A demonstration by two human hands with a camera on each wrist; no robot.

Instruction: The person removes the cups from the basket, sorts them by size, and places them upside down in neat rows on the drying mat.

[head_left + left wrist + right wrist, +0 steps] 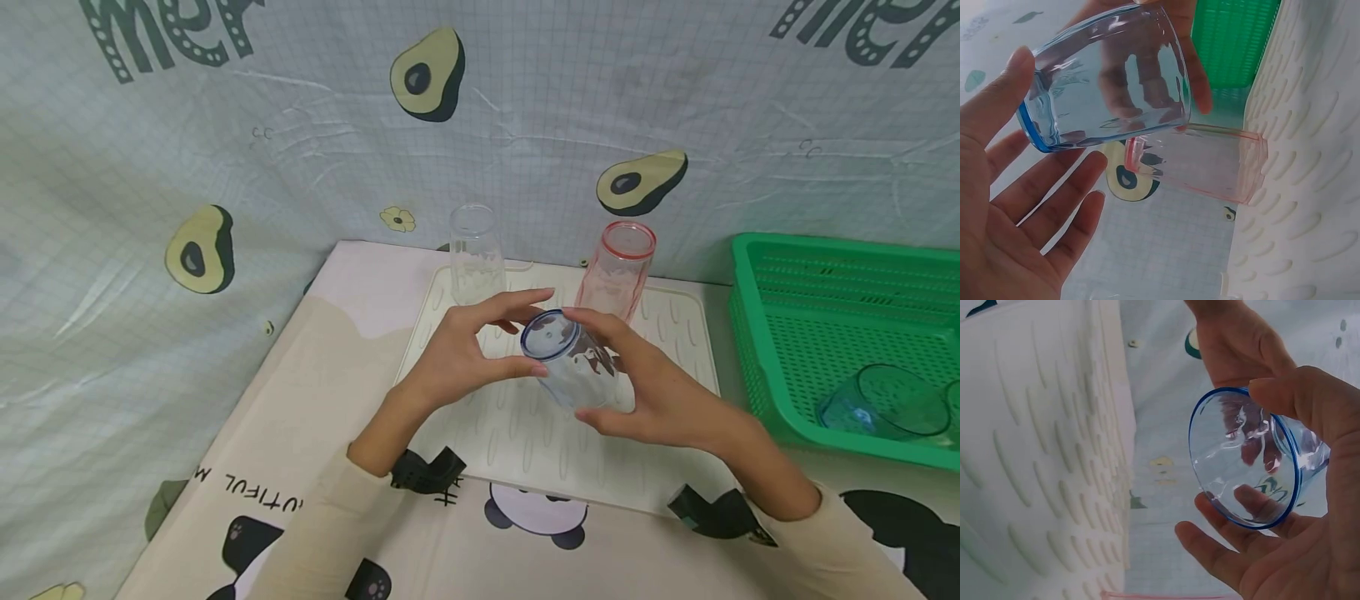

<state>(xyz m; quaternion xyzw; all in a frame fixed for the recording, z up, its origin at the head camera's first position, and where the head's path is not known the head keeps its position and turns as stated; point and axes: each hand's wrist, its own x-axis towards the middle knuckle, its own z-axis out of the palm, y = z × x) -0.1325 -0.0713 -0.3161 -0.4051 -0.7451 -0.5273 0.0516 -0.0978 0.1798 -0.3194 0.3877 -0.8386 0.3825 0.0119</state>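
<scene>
A clear drinking glass with blue tint (pixel 573 375) is held tilted above the ribbed white drying tray (pixel 517 454), its base up and its mouth down. My left hand (pixel 465 354) has thumb and forefinger about the blue base, the thumb tip on its edge; its other fingers spread loosely in the left wrist view. My right hand (pixel 652 383) grips the glass from the other side, with the thumb at the rim in the right wrist view. Just behind stands an upside-down pink glass (pixel 618 271) on the tray; a colourless glass (pixel 477 262) stands at its back left.
On the right sits a green plastic basket (pixel 776 400) with a bluish glass (pixel 873 408) lying in it and another partly cut off by the frame edge. A patterned cloth wall (pixel 525 167) rises directly behind the tray.
</scene>
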